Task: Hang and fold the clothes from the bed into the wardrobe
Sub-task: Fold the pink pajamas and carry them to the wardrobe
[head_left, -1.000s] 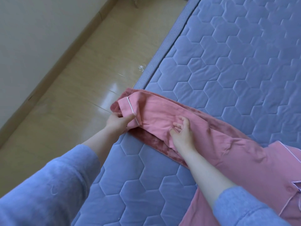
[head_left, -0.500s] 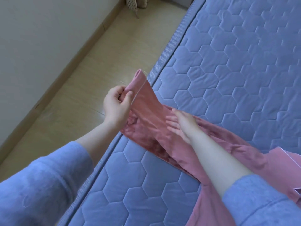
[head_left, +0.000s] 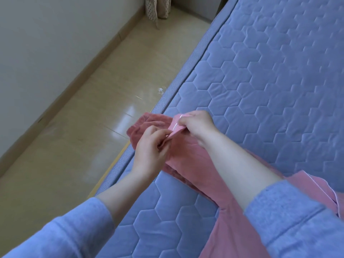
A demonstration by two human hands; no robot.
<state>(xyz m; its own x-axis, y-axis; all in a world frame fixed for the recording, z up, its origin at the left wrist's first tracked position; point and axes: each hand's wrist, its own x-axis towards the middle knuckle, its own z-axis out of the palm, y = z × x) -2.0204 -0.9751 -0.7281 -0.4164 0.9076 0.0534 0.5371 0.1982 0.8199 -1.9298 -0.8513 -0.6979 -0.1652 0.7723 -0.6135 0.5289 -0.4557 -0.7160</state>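
Note:
A pink pyjama top (head_left: 229, 216) with thin white piping lies on the blue quilted mattress (head_left: 270, 75), its sleeve stretched toward the bed's left edge. My left hand (head_left: 151, 146) pinches the sleeve's cuff end from below. My right hand (head_left: 197, 123) grips the same piped cuff from above, so both hands meet on it. A darker, plush pink layer (head_left: 147, 121) shows under the sleeve near the mattress edge. The wardrobe is out of view.
A glossy tiled floor (head_left: 89, 138) runs along the bed's left side up to a white wall with a beige skirting board (head_left: 89, 66). A patterned curtain hem (head_left: 154, 10) hangs at the far end. A scrap of clear plastic (head_left: 160, 89) lies by the mattress edge.
My left hand has brought the lifted cuff rightward and down toward the bed. My right hand left the sleeve's middle and now grips the cuff too.

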